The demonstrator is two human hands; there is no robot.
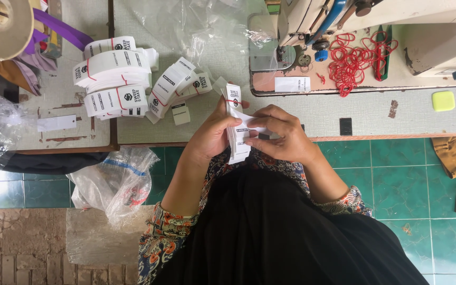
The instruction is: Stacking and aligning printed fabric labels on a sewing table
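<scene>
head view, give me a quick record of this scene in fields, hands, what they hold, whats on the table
left hand: wrapped around a stack of white tags, grip shut
right hand: fingers on the front tag of the same stack, grip shut
stack: held upright over the table's near edge, a red band near its top
table: pale top; banded tag bundles at left, one loose tag beside them
red rubber bands: heaped on the sewing machine base
plastic bag: by the left elbow
floor: green tiles

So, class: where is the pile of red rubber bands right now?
In the head view, the red rubber bands lie upper right on the sewing machine base, beyond the hands and left of the yellow-green block.
</scene>
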